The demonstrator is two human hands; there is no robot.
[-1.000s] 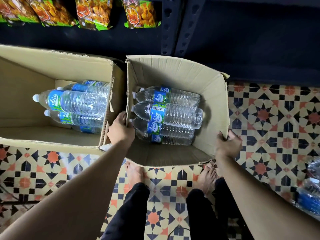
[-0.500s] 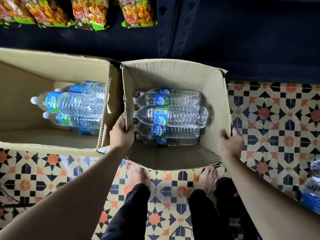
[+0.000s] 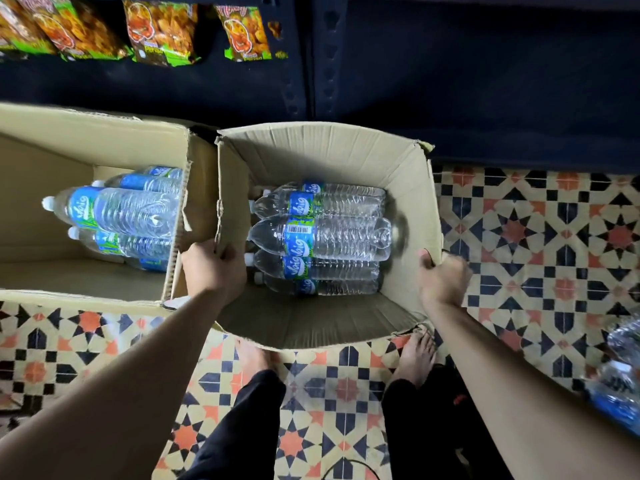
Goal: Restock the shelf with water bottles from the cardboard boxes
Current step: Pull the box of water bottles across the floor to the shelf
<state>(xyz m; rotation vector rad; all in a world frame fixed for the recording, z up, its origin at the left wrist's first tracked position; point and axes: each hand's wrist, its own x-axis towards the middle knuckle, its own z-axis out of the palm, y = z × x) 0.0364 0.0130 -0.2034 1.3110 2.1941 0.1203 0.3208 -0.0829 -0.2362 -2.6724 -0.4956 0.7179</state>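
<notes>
Fingers of the left hand (image 3: 214,268) and right hand (image 3: 441,278) curl over the walls of the centre box (image 3: 329,150) — a second box (image 3: 86,133) sits close against its left side; snack packets (image 3: 159,32) upper left.

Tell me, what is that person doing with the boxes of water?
A person is gripping the right cardboard box by its walls: the left hand on the left wall, the right hand on the right wall, fingers curled over the edges. Water bottles lie sideways inside it. The left cardboard box beside it holds more bottles. Neither hand holds a bottle. The dark shelf stands behind the boxes.
</notes>
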